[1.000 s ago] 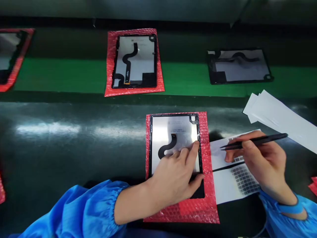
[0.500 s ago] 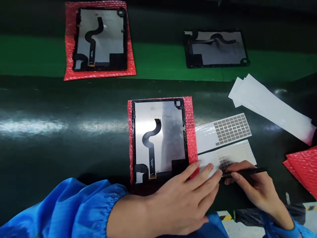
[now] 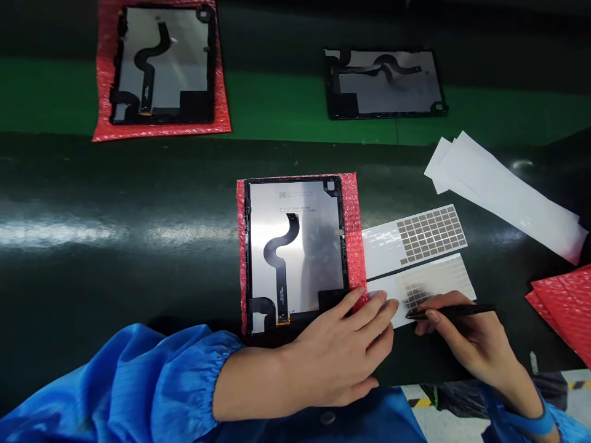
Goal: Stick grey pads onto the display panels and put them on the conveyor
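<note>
My left hand [image 3: 330, 354] lies flat, fingers stretched out, over the lower right corner of a tablet screen panel [image 3: 318, 252]. Its fingertips reach the red bubble wrap [image 3: 355, 234] under the panel and the edge of the lower sticker sheet [image 3: 385, 292]. A black curved flex cable [image 3: 281, 271] runs down the panel's silvery back. In my right hand [image 3: 475, 338] is a slim pair of black tweezers [image 3: 462, 311], pinched between thumb and fingers. Their tip is at the small grey stickers of the lower sheet. A second sticker sheet [image 3: 381, 249] lies just above it.
At the back, one panel [image 3: 184, 67] rests on red bubble wrap, another panel [image 3: 390, 92] on the green strip. White paper strips [image 3: 508, 197] lie at the right, above folded red bubble bags [image 3: 563, 307]. The dark mat's front edge is near my right wrist.
My left hand has drawn back slightly left from the lower sheet, away from the tweezers' tip. My right hand stays at the stickers. The whole view has shifted a little.
</note>
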Demonstrator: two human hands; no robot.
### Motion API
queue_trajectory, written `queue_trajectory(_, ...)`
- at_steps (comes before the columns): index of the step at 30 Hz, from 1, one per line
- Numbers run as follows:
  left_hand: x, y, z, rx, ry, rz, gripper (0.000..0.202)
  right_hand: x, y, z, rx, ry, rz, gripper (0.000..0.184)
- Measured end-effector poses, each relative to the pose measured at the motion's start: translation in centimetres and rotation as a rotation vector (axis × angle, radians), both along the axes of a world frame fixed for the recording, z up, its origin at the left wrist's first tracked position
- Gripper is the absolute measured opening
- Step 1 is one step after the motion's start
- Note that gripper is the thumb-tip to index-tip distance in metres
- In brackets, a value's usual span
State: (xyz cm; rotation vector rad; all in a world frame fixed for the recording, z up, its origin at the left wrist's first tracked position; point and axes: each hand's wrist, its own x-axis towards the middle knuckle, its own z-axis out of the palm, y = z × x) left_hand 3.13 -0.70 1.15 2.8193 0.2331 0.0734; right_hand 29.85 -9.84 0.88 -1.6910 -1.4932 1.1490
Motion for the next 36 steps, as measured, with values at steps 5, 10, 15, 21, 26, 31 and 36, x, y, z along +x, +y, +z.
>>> queue_trajectory(5,0.0,0.0,-0.1,0.006,0.0,0.003,0.061,0.0,0.1,-0.3,-0.033,0.016,-0.007,0.008)
queue_trajectory(10,0.1,0.0,-0.1,-0.011,-0.006,0.004,0.061,-0.4,0.6,0.1,-0.08,0.098,-0.081,0.019)
queue_trajectory(15,0.2,0.2,-0.2,-0.03,-0.039,0.004,0.061,-0.8,1.1,0.7,-0.124,0.234,-0.206,0.026)
queue_trajectory(21,-0.3,0.7,-0.2,-0.017,-0.076,-0.023,0.061,-1.9,2.2,1.8,-0.074,0.326,-0.293,0.023)
queue_trajectory(26,-2.2,0.6,2.1,0.062,-0.095,0.092,0.04,-5.4,6.0,2.8,0.037,0.27,-0.348,0.021)
queue_trajectory(31,-4.6,1.3,2.7,0.125,0.114,0.348,0.064,-11.8,11.8,3.3,0.109,0.195,-0.342,0.024)
queue_trajectory(36,-6.7,3.2,1.3,0.138,0.191,0.455,0.097,-17.9,15.8,2.0,0.037,0.198,-0.226,0.034)
